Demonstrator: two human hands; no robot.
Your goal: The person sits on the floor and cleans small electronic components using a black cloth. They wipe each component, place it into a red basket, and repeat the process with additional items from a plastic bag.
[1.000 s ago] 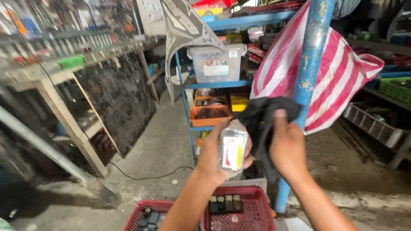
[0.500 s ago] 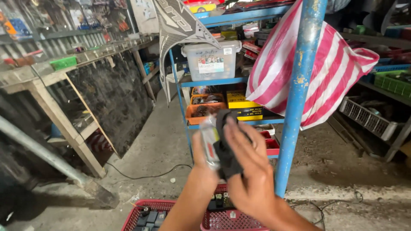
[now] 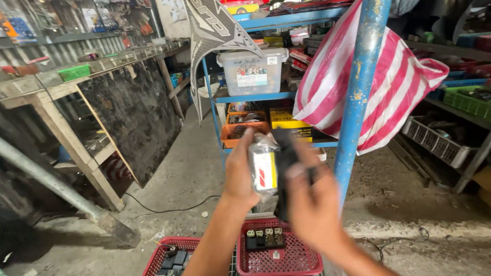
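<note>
Above the concrete floor (image 3: 174, 168) of a cluttered workshop, our left hand (image 3: 240, 171) was clamped on a plastic-wrapped part (image 3: 264, 171), and our right hand (image 3: 312, 204) pressed a black cloth (image 3: 286, 153) against it. Red baskets (image 3: 279, 253) sat below, with a blue shelf rack (image 3: 266, 94), a blue post (image 3: 360, 97) and a striped flag (image 3: 394, 97) beyond.

The wrapped part (image 3: 264, 171) sits between the left hand (image 3: 240, 174) and the right hand (image 3: 312, 204). Below them lie 2 baskets (image 3: 279, 255) on the floor. Behind stands a shelf rack (image 3: 266, 94) bearing a lidded tub (image 3: 251, 71); a pole (image 3: 360, 92) rises right, a workbench (image 3: 61, 89) left.
</note>
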